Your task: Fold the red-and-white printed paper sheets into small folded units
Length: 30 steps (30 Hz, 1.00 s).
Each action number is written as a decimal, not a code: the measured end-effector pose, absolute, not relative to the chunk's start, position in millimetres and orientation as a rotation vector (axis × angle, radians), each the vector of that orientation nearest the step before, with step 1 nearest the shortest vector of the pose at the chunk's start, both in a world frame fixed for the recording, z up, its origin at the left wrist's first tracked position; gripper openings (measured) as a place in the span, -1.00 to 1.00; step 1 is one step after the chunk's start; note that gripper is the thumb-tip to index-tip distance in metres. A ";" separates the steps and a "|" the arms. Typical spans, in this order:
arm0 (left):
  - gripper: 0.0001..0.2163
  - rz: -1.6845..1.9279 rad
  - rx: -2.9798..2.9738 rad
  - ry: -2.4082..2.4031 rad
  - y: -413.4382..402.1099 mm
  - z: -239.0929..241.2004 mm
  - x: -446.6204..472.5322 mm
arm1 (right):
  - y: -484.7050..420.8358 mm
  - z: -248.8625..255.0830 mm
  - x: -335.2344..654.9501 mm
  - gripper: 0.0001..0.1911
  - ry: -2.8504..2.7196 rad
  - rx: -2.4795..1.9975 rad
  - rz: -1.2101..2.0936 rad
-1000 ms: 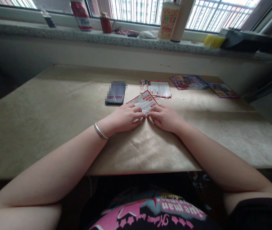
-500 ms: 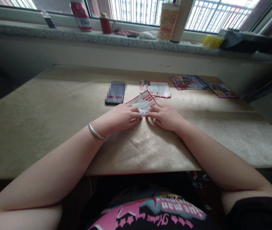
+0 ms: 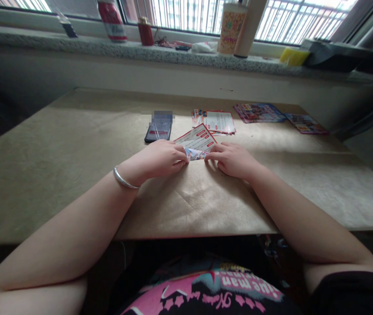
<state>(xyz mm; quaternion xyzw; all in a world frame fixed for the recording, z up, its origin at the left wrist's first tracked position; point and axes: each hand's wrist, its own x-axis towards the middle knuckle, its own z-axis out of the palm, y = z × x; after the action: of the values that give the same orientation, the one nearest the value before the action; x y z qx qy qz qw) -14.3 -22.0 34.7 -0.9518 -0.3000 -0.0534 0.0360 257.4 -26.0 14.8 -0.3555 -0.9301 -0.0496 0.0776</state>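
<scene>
A red-bordered printed card (image 3: pixel 196 138) lies on the table, turned cornerwise, with its near part folded over so that a strip of its coloured picture side shows. My left hand (image 3: pixel 165 158) pinches the left end of the fold, fingers closed on it. At the right end of the fold, my right hand (image 3: pixel 234 160) presses and grips the card with bent fingers. The fingers hide both ends of the folded strip. A dark phone (image 3: pixel 158 131) lies just beyond my left hand. Behind the card is a pile of similar cards (image 3: pixel 221 121).
Colourful cards (image 3: pixel 260 113) lie in a fanned pile at the back right, with more picture cards (image 3: pixel 306 124) beside them. On the windowsill (image 3: pixel 176 54) stand a red can (image 3: pixel 112 21), a red lighter (image 3: pixel 145 32), a patterned cup (image 3: pixel 231 29) and a yellow object (image 3: pixel 294 56).
My hands have slid apart along the fold, the left one leftward and the right one slightly rightward. More of the folded picture strip shows between them.
</scene>
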 end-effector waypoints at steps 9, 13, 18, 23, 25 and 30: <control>-0.73 -0.148 -2.940 -0.983 -23.1 40.3 -16.3 | -24.9 18.3 266.3 -0.56 -2.735 -1.159 -0.085; -0.73 -0.080 -2.916 -1.019 -24.2 44.2 -16.9 | -26.3 23.9 271.6 -0.58 -2.693 -1.241 -0.044; -0.74 -0.053 -2.927 -1.037 -23.7 46.4 -18.7 | -27.1 29.9 277.8 -0.60 -2.688 -1.348 -0.068; -0.74 -0.048 -2.956 -1.078 -25.1 49.0 -18.2 | -25.3 32.5 284.2 -0.60 -2.690 -1.428 -0.093; -0.73 -0.011 -2.954 -1.118 -25.5 50.2 -17.9 | -24.2 32.9 287.8 -0.61 -2.684 -1.457 -0.102; -0.69 0.043 -3.023 -1.143 -23.6 50.8 -19.6 | -22.5 33.9 295.0 -0.63 -2.665 -1.520 -0.108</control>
<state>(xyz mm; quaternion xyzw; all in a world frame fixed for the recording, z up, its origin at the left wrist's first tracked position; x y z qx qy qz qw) -19.6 -23.6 50.8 -0.9343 -0.3534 0.0134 -0.0452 295.0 -22.5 33.9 -0.4948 -0.8676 -0.0350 0.0358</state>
